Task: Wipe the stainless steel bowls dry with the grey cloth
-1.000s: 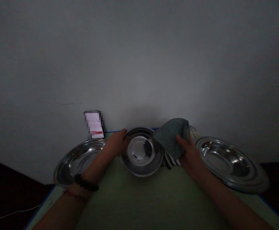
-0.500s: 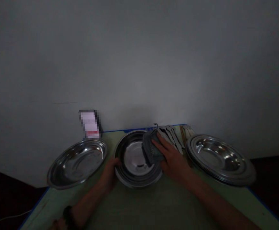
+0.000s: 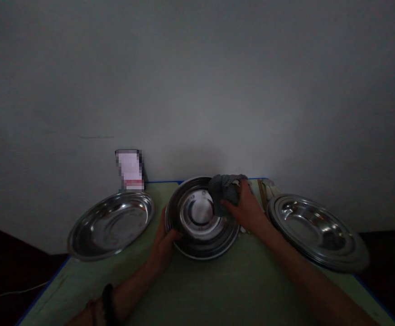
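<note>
A round, shiny metal basin (image 3: 197,246) is in the middle of the head view, tilted a little. My left hand (image 3: 165,242) grips its left rim, thumb over the edge and fingers behind the outer side. In my right hand (image 3: 247,206) is a bunched grey cloth (image 3: 226,190), pressed against the upper right rim and inner wall. That part of the basin is hidden by the cloth.
To the left lies a single metal basin (image 3: 111,233); to the right, a stack of metal basins (image 3: 320,231). A phone (image 3: 131,170) leans on the wall (image 3: 197,81). Pale utensils (image 3: 268,188) lie at the back of the green table (image 3: 211,294).
The middle basin has risen slightly, shifted right and tilted. My left thumb has come over its rim. The cloth has moved up and right along the edge, bunched more tightly.
</note>
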`<state>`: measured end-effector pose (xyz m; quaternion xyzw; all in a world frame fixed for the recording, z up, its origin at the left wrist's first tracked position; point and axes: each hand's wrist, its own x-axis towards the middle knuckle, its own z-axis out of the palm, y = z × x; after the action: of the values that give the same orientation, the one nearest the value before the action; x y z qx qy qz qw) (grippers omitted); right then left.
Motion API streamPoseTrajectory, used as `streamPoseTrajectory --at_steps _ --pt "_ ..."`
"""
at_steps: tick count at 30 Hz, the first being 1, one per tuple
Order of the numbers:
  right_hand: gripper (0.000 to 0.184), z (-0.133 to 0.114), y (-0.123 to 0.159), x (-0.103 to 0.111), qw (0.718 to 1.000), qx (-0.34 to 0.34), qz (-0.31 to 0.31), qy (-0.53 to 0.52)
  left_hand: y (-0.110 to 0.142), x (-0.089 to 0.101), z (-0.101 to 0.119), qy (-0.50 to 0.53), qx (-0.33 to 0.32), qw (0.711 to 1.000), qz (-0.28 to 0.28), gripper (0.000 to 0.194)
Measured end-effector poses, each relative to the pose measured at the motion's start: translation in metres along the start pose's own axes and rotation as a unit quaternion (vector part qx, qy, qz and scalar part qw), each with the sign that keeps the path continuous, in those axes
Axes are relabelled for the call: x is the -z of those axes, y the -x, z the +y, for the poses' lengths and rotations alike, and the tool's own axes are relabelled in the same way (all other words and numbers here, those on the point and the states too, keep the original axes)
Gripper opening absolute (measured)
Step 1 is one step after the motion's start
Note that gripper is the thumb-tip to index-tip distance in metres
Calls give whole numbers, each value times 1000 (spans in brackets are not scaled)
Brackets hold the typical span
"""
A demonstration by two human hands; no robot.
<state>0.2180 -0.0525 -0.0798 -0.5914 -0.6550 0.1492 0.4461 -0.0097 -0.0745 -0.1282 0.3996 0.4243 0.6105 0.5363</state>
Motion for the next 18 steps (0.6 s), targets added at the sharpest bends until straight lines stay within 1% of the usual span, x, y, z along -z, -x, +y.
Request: streamPoseTrajectory --at_steps 1,2,4,7,8,9,12,15,18 --pt "52 -6 -9 2 998 8 -41 50 0 2 -2 -26 -28 999 -6 76" --pt "44 -12 -18 3 993 22 -73 92 0 4 -3 -48 -43 998 -10 78" --pt "41 -24 -32 6 984 61 -104 135 0 6 -4 -83 -54 995 -15 78" --pt "54 -35 -43 2 976 139 -113 122 1 5 -6 -88 -37 995 -32 72" --pt "55 -36 -44 0 974 157 -115 112 1 4 -6 -80 -29 996 -41 70" --pt "51 -36 -45 -2 973 169 -115 107 1 2 -6 -71 -21 996 -47 69" --pt "39 -33 -44 -8 971 176 -93 133 -1 -1 -6 -44 1 998 -49 73" --pt "31 -33 -42 -8 966 190 -41 168 -3 -2 -7 -27 35 998 -34 74" --pt "25 -36 -40 -9 963 210 7 168 -3 -1 -8 -22 57 998 -21 74"
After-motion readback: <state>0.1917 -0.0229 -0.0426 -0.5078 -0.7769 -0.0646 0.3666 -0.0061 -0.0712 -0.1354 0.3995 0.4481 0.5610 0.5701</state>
